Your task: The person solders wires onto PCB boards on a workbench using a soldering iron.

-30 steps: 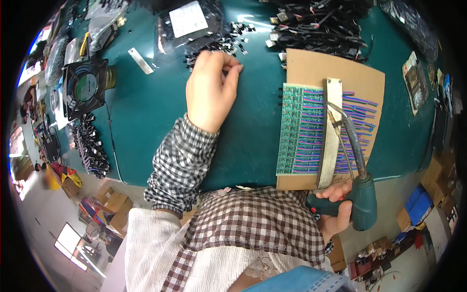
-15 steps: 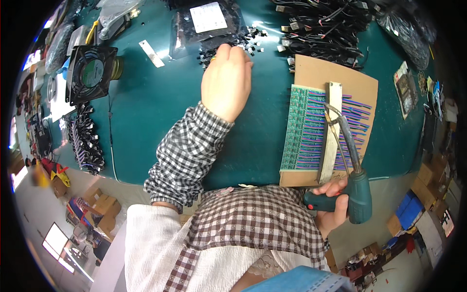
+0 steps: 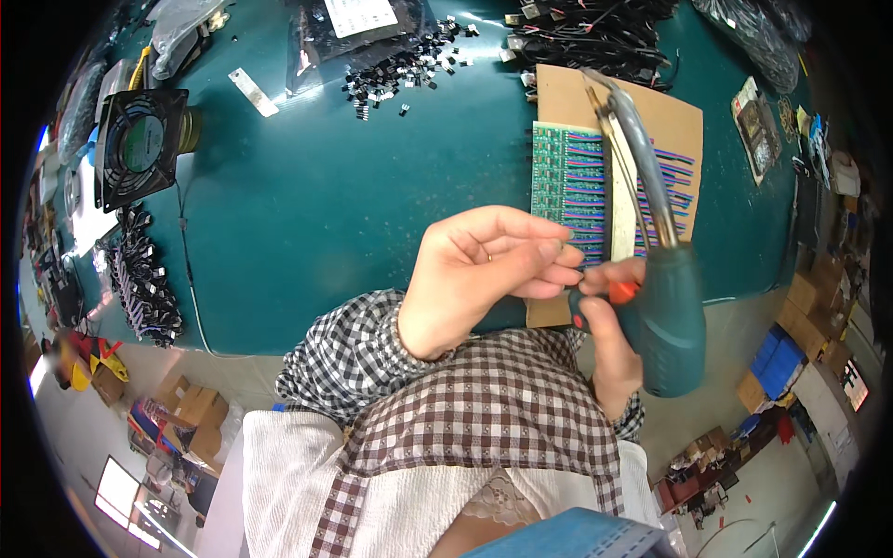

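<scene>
My right hand (image 3: pixel 614 349) is wrapped round the handle of a green soldering gun (image 3: pixel 674 325); its long metal tip points away over the table. Close beside it, my left hand (image 3: pixel 484 270) has thumb and fingers pinched together, and whatever they may hold is too small to make out. Behind both hands lies a row of green circuit boards (image 3: pixel 549 172) with purple-blue wires (image 3: pixel 674 156) on a cardboard sheet (image 3: pixel 567 88). A pale metal bar (image 3: pixel 620 232) rests across the wires, partly hidden by the gun.
Small black connectors (image 3: pixel 395 76) lie heaped beside a plastic bag (image 3: pixel 316 46). Black cables (image 3: pixel 595 42) are stacked at the back right. At the left stand a fan (image 3: pixel 139 149) and a wire bundle (image 3: pixel 144 279). A metal strip (image 3: pixel 253 92) lies on the green tabletop (image 3: pixel 307 205).
My left hand has come back from the connector heap to beside my right hand. The soldering gun has been raised, and the view has shifted slightly.
</scene>
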Demonstrator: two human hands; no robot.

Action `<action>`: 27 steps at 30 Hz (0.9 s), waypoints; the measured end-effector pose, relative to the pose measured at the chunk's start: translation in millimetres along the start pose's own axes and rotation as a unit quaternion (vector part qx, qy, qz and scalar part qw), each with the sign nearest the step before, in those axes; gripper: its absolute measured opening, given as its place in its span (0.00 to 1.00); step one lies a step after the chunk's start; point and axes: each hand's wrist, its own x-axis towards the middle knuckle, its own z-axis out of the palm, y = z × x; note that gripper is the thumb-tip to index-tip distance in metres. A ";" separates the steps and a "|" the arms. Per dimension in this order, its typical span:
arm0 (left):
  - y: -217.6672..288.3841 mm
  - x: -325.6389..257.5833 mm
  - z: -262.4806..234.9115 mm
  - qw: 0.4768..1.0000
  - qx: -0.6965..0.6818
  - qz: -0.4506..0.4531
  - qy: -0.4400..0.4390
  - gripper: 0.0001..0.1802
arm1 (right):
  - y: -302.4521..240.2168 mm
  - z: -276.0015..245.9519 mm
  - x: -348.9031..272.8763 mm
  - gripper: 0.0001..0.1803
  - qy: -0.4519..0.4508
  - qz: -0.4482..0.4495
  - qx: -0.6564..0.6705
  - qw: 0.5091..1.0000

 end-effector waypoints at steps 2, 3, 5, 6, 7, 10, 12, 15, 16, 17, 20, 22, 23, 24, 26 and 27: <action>-5.2 -2.1 2.7 1.000 -0.007 0.000 0.007 0.09 | 3.0 0.1 6.5 0.18 -0.025 -0.010 -0.046 0.999; -7.5 -1.7 2.3 1.000 -0.008 -0.001 0.006 0.09 | 3.8 0.3 7.9 0.17 -0.024 -0.037 -0.122 0.992; -13.7 0.4 -0.1 0.997 0.032 0.064 -0.021 0.08 | 5.3 0.9 7.0 0.17 -0.021 -0.062 -0.198 0.978; -15.3 0.1 -0.8 0.997 0.032 0.063 -0.021 0.08 | 6.4 3.0 5.9 0.15 0.005 -0.058 -0.163 0.985; -16.5 -0.8 -1.6 0.998 0.021 0.031 -0.041 0.08 | 7.3 4.4 5.1 0.14 0.031 -0.054 -0.128 0.990; -17.4 -0.7 -0.6 0.998 0.009 -0.004 -0.056 0.08 | 5.9 5.5 4.2 0.14 0.042 -0.058 -0.111 0.991; -17.4 -0.4 0.8 0.999 0.008 -0.009 -0.050 0.08 | 4.4 1.3 5.1 0.14 0.027 -0.079 -0.146 0.986; -15.6 0.0 1.0 0.998 0.018 -0.006 -0.060 0.08 | 8.5 -5.6 6.7 0.14 -0.011 -0.108 -0.211 0.971; -13.8 -0.6 2.1 0.998 0.018 0.001 -0.057 0.08 | 10.3 -6.4 7.1 0.14 -0.031 -0.117 -0.243 0.963; -12.7 -0.4 2.8 0.998 0.018 0.007 -0.055 0.08 | 9.6 -3.9 7.8 0.14 -0.030 -0.115 -0.243 0.963; -15.3 -0.8 6.4 0.997 0.026 0.057 -0.046 0.09 | 6.7 4.0 8.0 0.12 0.017 -0.086 -0.142 0.986; -14.9 -0.4 4.4 0.997 0.034 0.049 -0.047 0.09 | 6.3 3.1 5.6 0.12 0.031 -0.032 -0.053 0.998; -15.8 -1.1 2.0 0.997 0.042 0.043 -0.041 0.09 | 6.1 1.2 6.9 0.12 0.028 -0.031 -0.052 0.998; -17.2 -1.6 1.2 0.997 0.042 0.045 -0.038 0.09 | 4.7 -3.0 9.2 0.12 -0.003 -0.056 -0.126 0.990; -19.5 -2.0 1.2 0.997 0.029 0.038 -0.057 0.09 | 5.1 -5.7 10.9 0.12 -0.035 -0.081 -0.200 0.976; -19.7 -2.0 0.0 0.997 0.029 0.038 -0.058 0.09 | 6.3 -5.9 10.8 0.12 -0.036 -0.099 -0.186 0.977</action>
